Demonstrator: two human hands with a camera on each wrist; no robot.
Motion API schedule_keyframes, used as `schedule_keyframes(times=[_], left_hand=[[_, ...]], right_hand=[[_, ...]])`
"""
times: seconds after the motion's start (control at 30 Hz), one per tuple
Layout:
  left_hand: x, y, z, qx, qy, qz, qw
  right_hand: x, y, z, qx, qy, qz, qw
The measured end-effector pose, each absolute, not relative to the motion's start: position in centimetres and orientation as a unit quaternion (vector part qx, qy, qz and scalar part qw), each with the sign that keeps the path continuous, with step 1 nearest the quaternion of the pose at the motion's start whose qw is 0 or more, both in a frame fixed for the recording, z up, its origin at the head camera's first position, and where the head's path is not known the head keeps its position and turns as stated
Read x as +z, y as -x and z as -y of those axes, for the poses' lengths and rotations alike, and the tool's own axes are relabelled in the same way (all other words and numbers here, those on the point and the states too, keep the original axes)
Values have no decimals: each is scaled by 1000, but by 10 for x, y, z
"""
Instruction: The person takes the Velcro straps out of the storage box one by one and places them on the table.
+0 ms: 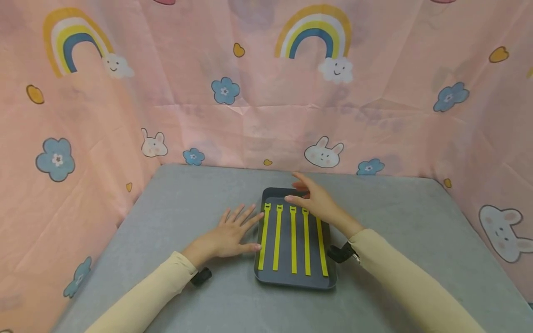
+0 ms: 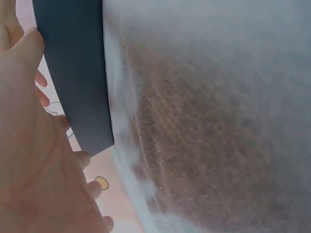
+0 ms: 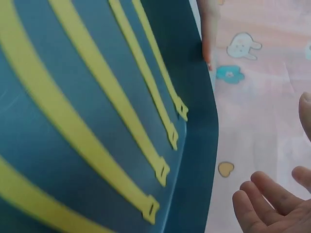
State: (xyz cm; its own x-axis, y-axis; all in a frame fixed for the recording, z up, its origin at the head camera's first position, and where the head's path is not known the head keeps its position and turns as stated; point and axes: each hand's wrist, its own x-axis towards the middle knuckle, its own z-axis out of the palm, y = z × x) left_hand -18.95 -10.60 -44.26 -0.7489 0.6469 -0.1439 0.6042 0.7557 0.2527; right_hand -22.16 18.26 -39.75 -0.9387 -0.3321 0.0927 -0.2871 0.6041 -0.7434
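Observation:
Several yellow hook-and-loop cable ties (image 1: 293, 243) lie side by side lengthwise in a dark grey tray (image 1: 291, 281), their slotted heads toward the far end. My left hand (image 1: 228, 237) is spread flat beside the tray, with thumb and forefinger at its left rim. In the left wrist view that hand's fingers run along the tray's outer wall (image 2: 75, 73). Above the tray's far right corner hovers my right hand (image 1: 318, 203), fingers loosely bent and holding nothing. It partly hides the head of the rightmost tie. The right wrist view has its fingertips (image 3: 260, 182) beyond the tray's end wall.
The tray sits on a grey cloth-covered table (image 1: 200, 185). A pink printed curtain (image 1: 258, 125) with rainbows, rabbits and flowers encloses the back and both sides. A black wrist camera (image 1: 201, 276) is strapped under the left wrist, another (image 1: 340, 253) under the right.

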Motion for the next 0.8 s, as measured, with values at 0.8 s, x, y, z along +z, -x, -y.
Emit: schedule_keyframes(times=[0.8], left_hand=[[-439,189,104,77,-320,-935,128]], right_hand=[[-428,237,-131,-433,93,-892,93]])
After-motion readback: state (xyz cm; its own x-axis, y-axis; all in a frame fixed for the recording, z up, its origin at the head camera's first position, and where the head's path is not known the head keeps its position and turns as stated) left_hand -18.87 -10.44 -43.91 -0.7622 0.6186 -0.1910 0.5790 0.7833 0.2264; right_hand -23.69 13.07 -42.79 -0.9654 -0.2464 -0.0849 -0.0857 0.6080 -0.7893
